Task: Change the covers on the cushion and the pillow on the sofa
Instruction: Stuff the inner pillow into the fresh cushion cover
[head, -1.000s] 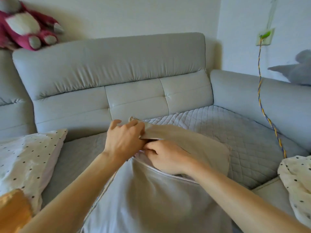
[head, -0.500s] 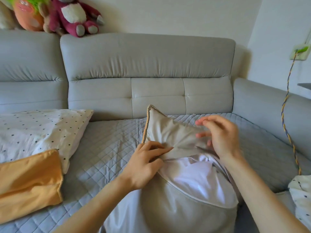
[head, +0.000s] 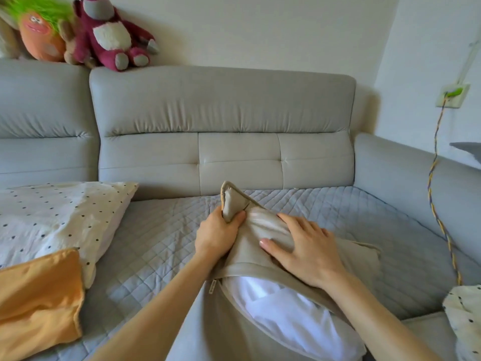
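A beige cushion cover [head: 250,252] lies on the sofa seat in front of me, its zip end open toward me. The white cushion insert [head: 294,319] bulges out of that opening. My left hand [head: 217,237] grips the cover's far corner, fingers curled round the fabric. My right hand [head: 305,246] lies flat on top of the cover, fingers spread, pressing on the insert beneath. A dotted white pillow [head: 52,217] rests on the seat at the left, with an orange cover [head: 36,300] lying over its near corner.
The grey sofa [head: 223,121] has a quilted seat pad [head: 161,246]. Plush toys [head: 109,37] sit on the backrest at the upper left. A braided cable [head: 437,204] hangs from a wall socket at the right. Another dotted fabric piece [head: 466,316] lies at the right edge.
My left hand moved up from the cover's middle to grip its far corner. My right hand came down from pinching the fabric to lie flat on the cover. The view shifted slightly.
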